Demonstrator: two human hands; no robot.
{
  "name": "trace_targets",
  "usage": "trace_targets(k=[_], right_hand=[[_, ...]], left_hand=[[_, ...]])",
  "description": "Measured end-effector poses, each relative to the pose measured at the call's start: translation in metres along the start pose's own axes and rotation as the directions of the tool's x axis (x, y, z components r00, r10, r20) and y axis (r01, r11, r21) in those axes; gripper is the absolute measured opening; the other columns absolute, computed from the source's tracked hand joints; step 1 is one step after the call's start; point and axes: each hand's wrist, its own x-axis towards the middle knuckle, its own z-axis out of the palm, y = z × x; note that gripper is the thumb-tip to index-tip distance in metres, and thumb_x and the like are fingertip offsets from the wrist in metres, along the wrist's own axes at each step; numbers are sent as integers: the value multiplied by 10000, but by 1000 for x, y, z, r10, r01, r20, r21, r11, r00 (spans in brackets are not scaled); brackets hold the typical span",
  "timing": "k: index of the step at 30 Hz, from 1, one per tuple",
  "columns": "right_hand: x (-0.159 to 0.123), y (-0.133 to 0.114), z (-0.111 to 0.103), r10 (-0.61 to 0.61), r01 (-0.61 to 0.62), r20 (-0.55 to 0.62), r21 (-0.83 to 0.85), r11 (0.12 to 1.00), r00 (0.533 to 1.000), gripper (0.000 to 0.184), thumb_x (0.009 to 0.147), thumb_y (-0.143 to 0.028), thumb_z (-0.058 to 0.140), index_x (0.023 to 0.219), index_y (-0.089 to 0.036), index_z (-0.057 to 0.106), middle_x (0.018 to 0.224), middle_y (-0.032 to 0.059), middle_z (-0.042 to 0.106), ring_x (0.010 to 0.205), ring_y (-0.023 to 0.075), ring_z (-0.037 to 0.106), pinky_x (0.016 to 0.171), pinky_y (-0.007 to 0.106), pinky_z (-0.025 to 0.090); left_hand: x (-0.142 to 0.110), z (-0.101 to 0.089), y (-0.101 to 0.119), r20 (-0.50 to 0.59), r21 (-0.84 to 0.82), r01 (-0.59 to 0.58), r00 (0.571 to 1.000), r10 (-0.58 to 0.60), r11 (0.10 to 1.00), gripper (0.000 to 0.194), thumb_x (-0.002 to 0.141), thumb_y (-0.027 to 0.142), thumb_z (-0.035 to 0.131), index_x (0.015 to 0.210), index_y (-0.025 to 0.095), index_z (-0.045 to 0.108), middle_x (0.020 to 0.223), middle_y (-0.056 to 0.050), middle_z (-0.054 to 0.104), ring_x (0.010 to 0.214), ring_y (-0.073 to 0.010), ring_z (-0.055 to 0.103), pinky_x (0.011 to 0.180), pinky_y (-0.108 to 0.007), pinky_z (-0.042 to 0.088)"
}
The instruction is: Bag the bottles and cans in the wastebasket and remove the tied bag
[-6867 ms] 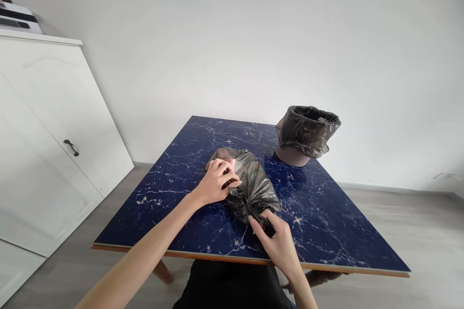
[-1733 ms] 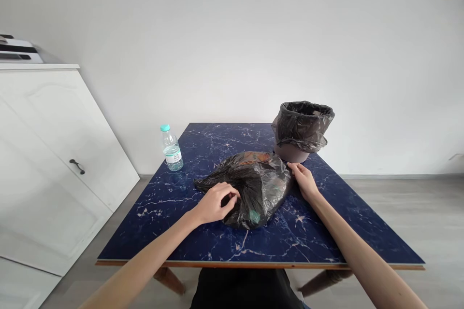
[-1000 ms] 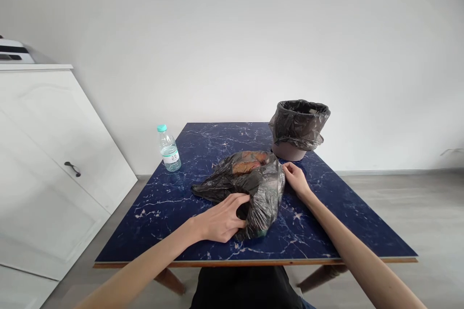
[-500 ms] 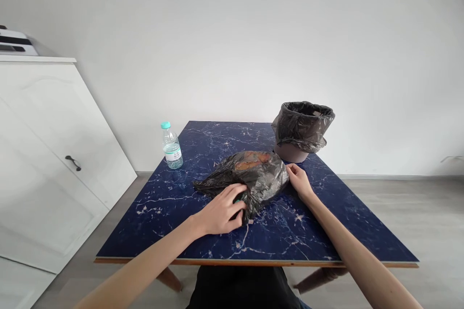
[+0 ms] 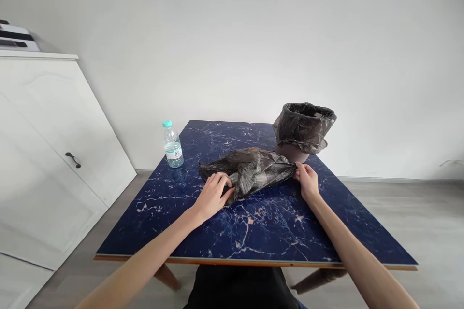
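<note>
A crumpled black plastic bag (image 5: 253,164) lies on the dark blue marbled table. My right hand (image 5: 307,179) pinches its right end and stretches it out sideways. At the bag's near left side, the fingers of my left hand (image 5: 213,194) curl round the end of what looks like a plastic bottle (image 5: 232,179). Most of that bottle is covered by the bag, and a pale patch shows through the thin plastic. Anything else inside the bag is hard to make out.
Another bottle (image 5: 173,147), clear with a teal cap, stands upright at the table's left edge. A small bin (image 5: 292,152) lined with a black bag (image 5: 306,128) stands at the back right, close behind my right hand. Left of the table is a white cabinet (image 5: 43,164).
My right hand has moved slightly right, drawing the bag's end out with it. My left hand has shifted left and away from me. The orange-brown contents seen through the bag are now mostly covered.
</note>
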Motion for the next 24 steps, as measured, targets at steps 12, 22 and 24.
trace_targets(k=[12, 22, 24], right_hand=[[24, 9, -20, 72, -56, -210, 80, 995, 975, 269, 1056, -403, 689, 952, -157, 656, 762, -51, 600, 555, 75, 523, 522, 208, 477], [21, 8, -15, 43, -34, -160, 54, 998, 986, 287, 1054, -425, 682, 939, -165, 645, 769, -48, 592, 574, 84, 519, 559, 227, 488], [19, 4, -15, 23, -17, -141, 41, 999, 990, 328, 1050, -467, 672, 909, -175, 625, 730, -61, 562, 548, 85, 484, 562, 237, 476]], left_hand=[[20, -36, -5, -424, -298, 162, 861, -283, 941, 428, 988, 499, 749, 1297, 260, 576, 1088, -61, 746, 1002, -238, 750, 946, -397, 619], [32, -77, -21, -762, -391, 11, 557, -331, 920, 495, 1009, 563, 703, 1331, 275, 460, 1170, -60, 653, 993, -209, 785, 1047, -437, 603], [34, -84, -25, -799, -385, -32, 513, -316, 922, 462, 1011, 541, 712, 1299, 267, 477, 1151, -37, 636, 898, -177, 790, 1028, -425, 606]])
